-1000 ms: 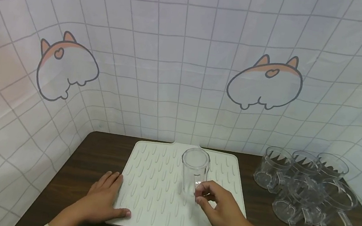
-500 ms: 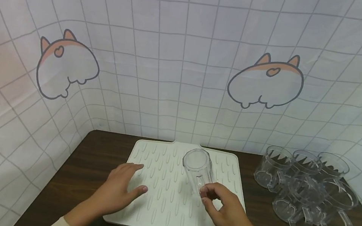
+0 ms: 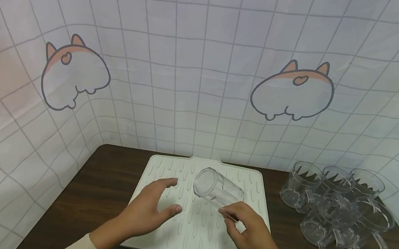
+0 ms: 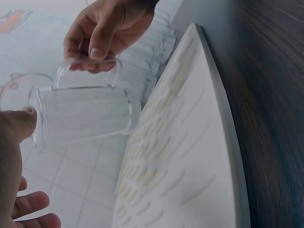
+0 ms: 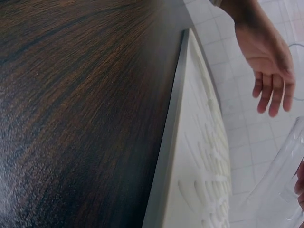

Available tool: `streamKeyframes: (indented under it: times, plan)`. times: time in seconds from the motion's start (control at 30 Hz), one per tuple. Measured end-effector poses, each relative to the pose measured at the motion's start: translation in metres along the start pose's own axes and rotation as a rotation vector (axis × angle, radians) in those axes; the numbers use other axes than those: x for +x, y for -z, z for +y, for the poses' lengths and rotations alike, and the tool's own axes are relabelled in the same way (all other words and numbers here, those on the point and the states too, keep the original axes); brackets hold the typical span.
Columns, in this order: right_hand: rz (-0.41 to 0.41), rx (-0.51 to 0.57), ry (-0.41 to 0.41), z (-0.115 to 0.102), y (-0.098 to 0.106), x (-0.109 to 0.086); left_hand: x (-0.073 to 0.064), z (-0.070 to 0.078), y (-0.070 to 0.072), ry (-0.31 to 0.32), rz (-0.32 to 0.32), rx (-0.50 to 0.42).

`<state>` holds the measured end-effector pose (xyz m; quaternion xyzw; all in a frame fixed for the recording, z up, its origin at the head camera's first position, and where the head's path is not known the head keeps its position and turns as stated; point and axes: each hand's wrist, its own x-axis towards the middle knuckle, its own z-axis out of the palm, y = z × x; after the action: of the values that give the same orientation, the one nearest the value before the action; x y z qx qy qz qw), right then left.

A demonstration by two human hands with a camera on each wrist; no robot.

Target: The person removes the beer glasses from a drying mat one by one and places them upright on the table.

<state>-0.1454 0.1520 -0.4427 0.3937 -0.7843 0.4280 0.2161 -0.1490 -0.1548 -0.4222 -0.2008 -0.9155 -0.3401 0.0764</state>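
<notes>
A clear mug [image 3: 226, 189] is tipped over sideways above the cream ridged drying mat [image 3: 159, 228], one round end toward the left. My right hand [image 3: 251, 232] pinches its handle, thumb and fingers on the loop, as the left wrist view shows on the handle [image 4: 88, 61]. To the left, my left hand [image 3: 147, 206] is raised over the mat, fingers extended and thumb apart, with a gap to the mug in the head view. The right wrist view shows that left hand [image 5: 270, 71] with its fingers loosely straight, and part of the mug [image 5: 285, 190] at the lower right.
Several clear mugs [image 3: 303, 182] stand grouped upright on the dark wooden table [image 3: 72, 196], right of the mat. A white grid-patterned curtain [image 3: 190, 77] with printed corgi figures encloses the back and sides.
The mug went from upside down on the mat to tipped sideways, its base swinging left, as the right hand turned the handle. My left hand rose from the mat's left edge and moved right.
</notes>
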Motion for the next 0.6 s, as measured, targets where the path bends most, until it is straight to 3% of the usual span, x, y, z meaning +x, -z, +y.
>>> streamKeyframes:
  times: [0.2, 0.6]
  plan:
    - [0.005, -0.006, 0.021, -0.001, -0.001, 0.001, 0.008, 0.011, -0.009, 0.009, -0.009, -0.081]
    - [-0.005, -0.047, 0.032, -0.003, -0.003, 0.002, 0.029, 0.027, -0.022, 0.03, 0.011, -0.134]
